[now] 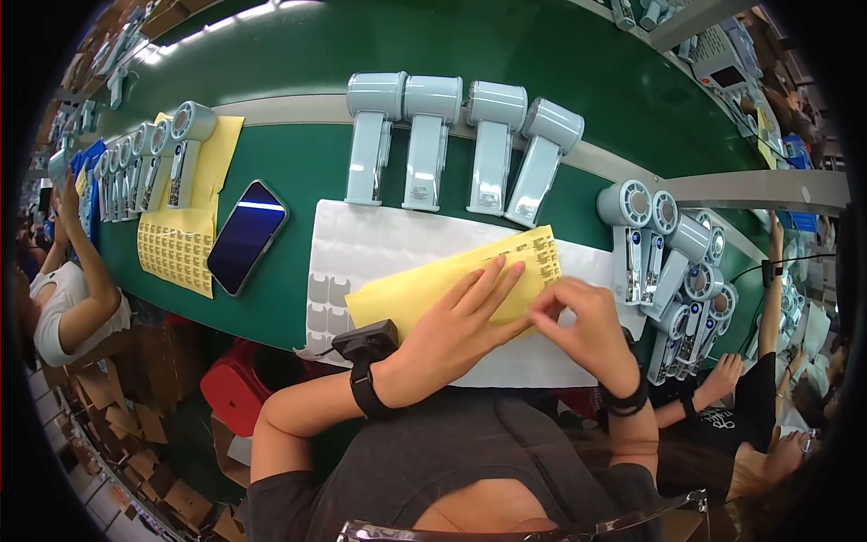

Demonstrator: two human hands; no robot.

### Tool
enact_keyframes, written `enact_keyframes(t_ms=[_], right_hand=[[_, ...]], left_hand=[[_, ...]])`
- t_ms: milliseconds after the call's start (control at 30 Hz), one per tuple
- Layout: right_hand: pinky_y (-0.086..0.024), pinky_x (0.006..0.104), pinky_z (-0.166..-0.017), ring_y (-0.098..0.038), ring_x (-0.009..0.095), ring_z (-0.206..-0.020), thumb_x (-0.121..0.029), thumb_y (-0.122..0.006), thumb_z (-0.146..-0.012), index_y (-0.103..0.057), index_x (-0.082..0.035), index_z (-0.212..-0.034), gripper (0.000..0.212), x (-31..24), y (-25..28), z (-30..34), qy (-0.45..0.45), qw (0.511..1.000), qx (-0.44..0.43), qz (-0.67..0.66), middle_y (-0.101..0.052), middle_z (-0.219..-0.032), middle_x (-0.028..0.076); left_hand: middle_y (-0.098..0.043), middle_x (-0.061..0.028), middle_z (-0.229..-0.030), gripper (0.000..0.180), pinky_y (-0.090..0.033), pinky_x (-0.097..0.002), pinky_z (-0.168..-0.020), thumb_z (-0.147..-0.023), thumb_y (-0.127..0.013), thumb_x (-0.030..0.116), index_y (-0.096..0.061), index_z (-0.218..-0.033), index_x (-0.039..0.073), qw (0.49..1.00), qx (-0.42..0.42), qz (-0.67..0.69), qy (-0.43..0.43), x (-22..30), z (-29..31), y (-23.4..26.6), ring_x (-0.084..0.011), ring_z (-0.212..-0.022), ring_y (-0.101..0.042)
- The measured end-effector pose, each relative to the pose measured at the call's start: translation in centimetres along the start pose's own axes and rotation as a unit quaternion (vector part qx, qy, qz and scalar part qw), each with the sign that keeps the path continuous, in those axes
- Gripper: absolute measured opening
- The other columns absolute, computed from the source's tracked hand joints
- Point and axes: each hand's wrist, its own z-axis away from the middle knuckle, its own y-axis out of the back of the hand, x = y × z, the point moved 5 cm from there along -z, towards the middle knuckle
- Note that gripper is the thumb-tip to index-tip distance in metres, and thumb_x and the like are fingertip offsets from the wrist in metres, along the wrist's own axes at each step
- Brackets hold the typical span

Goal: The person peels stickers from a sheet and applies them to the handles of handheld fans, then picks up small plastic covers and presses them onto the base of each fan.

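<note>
A yellow label sheet [397, 294] with small dark print at its right end lies slantwise over a white sheet [361, 230] with grey cut-out shapes. My left hand [465, 321] rests on the yellow sheet with its fingers stretched out, holding nothing. Close to the sheet's right end, my right hand [582, 325] is closed in a pinch, thumb against forefinger. Whatever may be between those fingertips is too small to make out. Beyond the sheets lie several light-blue handheld fans [424, 135] in a row, handles toward me.
More handheld fans [673, 262] crowd the right side, and others [149, 163] line up at the left on yellow sheets [172, 253]. A phone [248, 237] lies left of the white sheet. A red stool [233, 387] stands below the green table [298, 163]. Other people work at both sides.
</note>
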Motion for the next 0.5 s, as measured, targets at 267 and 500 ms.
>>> enact_keyframes(t_ms=[267,500], right_hand=[[-0.045,0.0226,-0.064,-0.057,0.007,-0.072,-0.006,-0.079,-0.078,-0.073,-0.005,-0.083,0.008,-7.4,-0.2,-7.4,0.003,0.966,0.043,-0.254,-0.066,-0.082,0.001],[-0.04,0.0248,-0.068,-0.049,0.01,-0.076,-0.017,-0.082,-0.075,-0.074,-0.005,-0.08,0.015,-9.1,-7.0,-13.8,0.071,0.983,0.111,-0.126,-0.065,-0.094,0.003]], left_hand=[[-0.04,-0.0214,-0.148,0.049,-0.032,-0.0454,-0.115,-0.084,-0.06,0.018,-0.058,-0.134,0.019,0.999,0.034,-0.002,-0.007,0.1,0.4,-0.6,-0.0414,-0.141,-0.034],[-0.053,-0.0172,-0.134,0.043,-0.035,-0.046,-0.113,-0.085,-0.067,0.024,-0.06,-0.124,0.007,0.997,0.05,0.065,-0.007,0.8,2.1,1.7,-0.0337,-0.134,-0.045]])
